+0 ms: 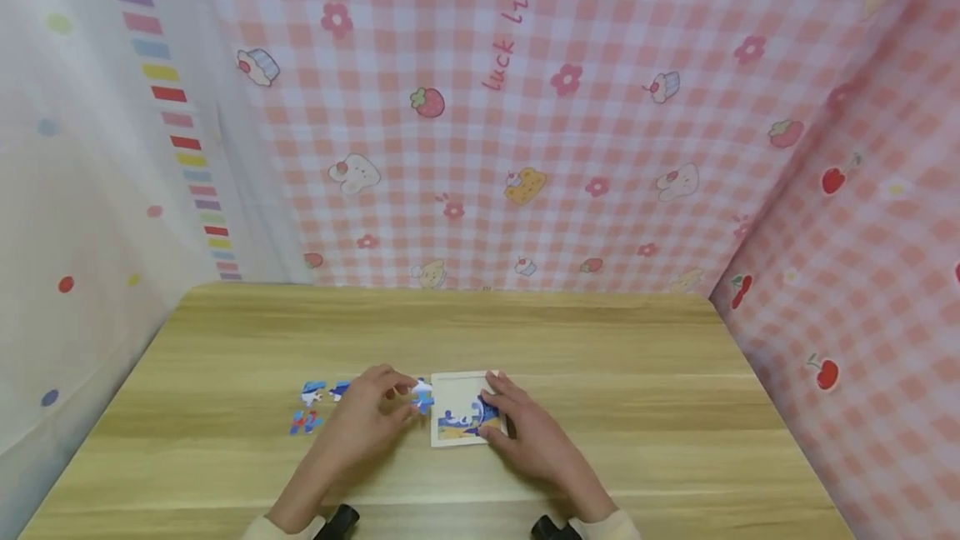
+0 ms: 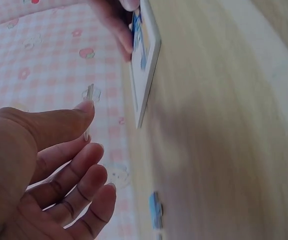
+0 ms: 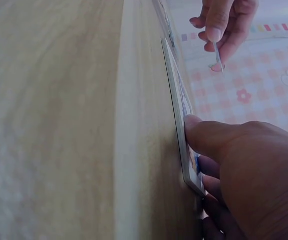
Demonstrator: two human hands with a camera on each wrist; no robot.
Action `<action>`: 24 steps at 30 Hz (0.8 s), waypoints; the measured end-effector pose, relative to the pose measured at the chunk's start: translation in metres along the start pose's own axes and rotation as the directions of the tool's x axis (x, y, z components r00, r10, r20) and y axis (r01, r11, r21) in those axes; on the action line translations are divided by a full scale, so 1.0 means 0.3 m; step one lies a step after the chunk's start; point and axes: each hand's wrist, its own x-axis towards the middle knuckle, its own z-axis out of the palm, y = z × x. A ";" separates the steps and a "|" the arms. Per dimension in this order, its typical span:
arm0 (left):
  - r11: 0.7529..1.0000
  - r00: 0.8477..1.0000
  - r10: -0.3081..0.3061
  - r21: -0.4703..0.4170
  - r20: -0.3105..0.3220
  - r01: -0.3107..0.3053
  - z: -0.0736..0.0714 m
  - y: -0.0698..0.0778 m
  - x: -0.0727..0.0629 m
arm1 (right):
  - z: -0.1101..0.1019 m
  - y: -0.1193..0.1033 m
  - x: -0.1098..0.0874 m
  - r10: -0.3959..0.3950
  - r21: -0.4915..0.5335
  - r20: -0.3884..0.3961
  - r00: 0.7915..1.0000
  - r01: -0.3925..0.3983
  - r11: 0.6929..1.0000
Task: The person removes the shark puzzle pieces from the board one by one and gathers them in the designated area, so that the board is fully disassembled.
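My left hand (image 1: 366, 413) pinches a blue and white jigsaw piece (image 1: 422, 397) between thumb and fingertips, just at the left edge of the puzzle tray (image 1: 454, 395). Edge-on, that piece (image 2: 90, 92) looks thin in the left wrist view, raised off the table. The white-rimmed tray lies flat, with joined pieces (image 1: 459, 422) along its bottom and right side and bare backing at upper left. My right hand (image 1: 534, 432) rests on the tray's right side, its thumb on the lower part and its fingers near the upper right corner, covering some of the picture.
Left of the tray, loose jigsaw pieces (image 1: 312, 392) lie on the wooden table (image 1: 615, 407), with a red and blue group (image 1: 303, 422) nearer me. Part of another blue piece (image 1: 340, 390) shows beside the left hand. A pink checked curtain (image 1: 480, 148) hangs behind the table.
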 end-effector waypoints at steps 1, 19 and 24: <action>1.000 1.000 0.005 0.003 -0.001 -0.005 -0.009 -0.004 -0.003 | 0.002 -0.001 0.000 0.005 -0.002 0.000 1.000 -0.005 1.000; 0.999 0.998 0.035 0.022 -0.045 -0.035 -0.119 -0.119 -0.059 | -0.001 -0.005 0.002 0.010 0.008 -0.027 1.000 -0.010 1.000; 0.999 0.997 0.038 0.037 -0.063 -0.036 -0.147 -0.157 -0.089 | 0.007 -0.002 0.006 0.007 0.007 -0.019 1.000 -0.007 1.000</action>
